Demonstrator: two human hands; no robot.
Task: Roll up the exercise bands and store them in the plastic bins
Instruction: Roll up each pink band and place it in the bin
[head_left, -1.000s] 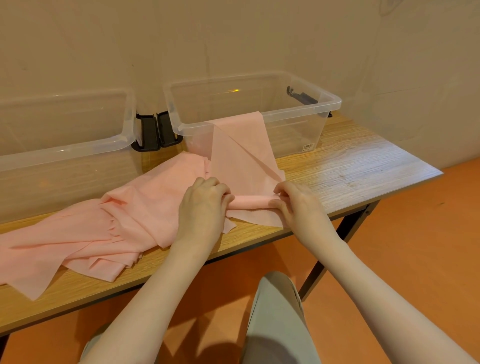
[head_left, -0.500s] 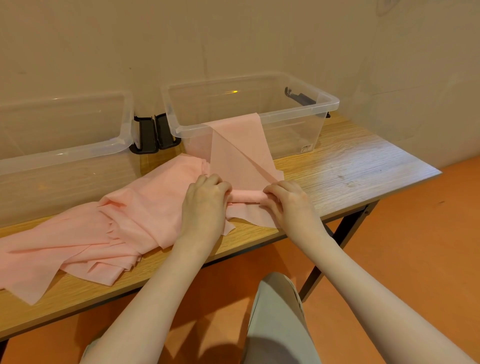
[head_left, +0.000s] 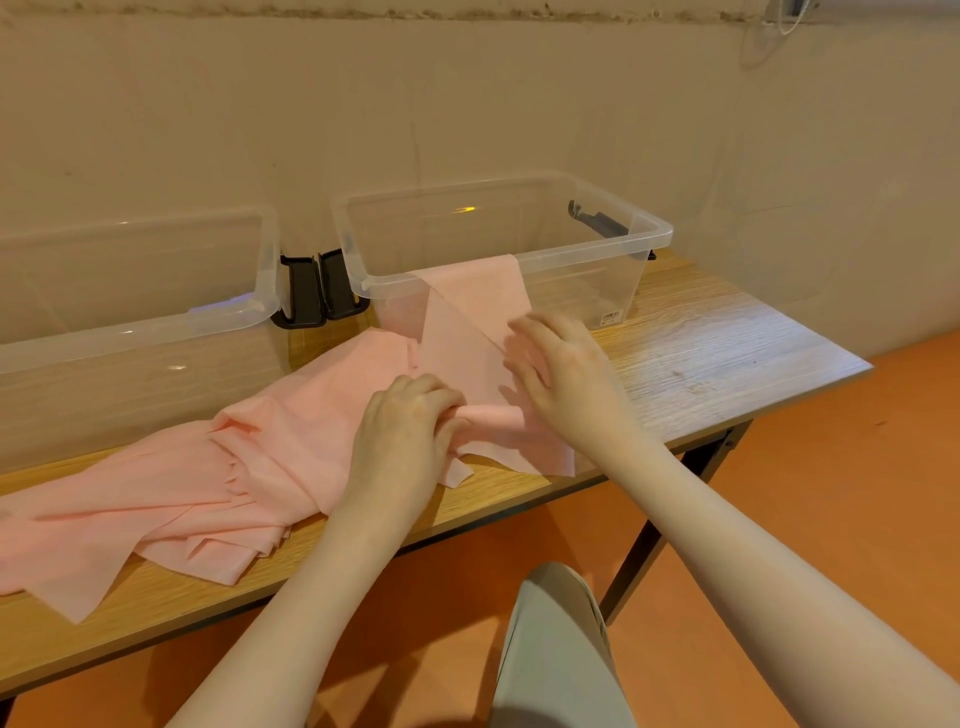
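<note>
Several pale pink exercise bands lie in a loose heap on the wooden table. One pink band runs from the table up over the front rim of the right clear plastic bin. Its near end is rolled into a small roll. My left hand grips the left end of that roll with curled fingers. My right hand is raised just above the band to the right of the roll, fingers spread and relaxed, holding nothing.
A second clear plastic bin stands at the back left. Black latch handles sit between the two bins. The wall is close behind them. The table's right edge drops to an orange floor. My knee is below the table's front edge.
My right hand has let go of the roll's right end and lifted up and forward with its fingers spread. The left hand stays on the roll.
</note>
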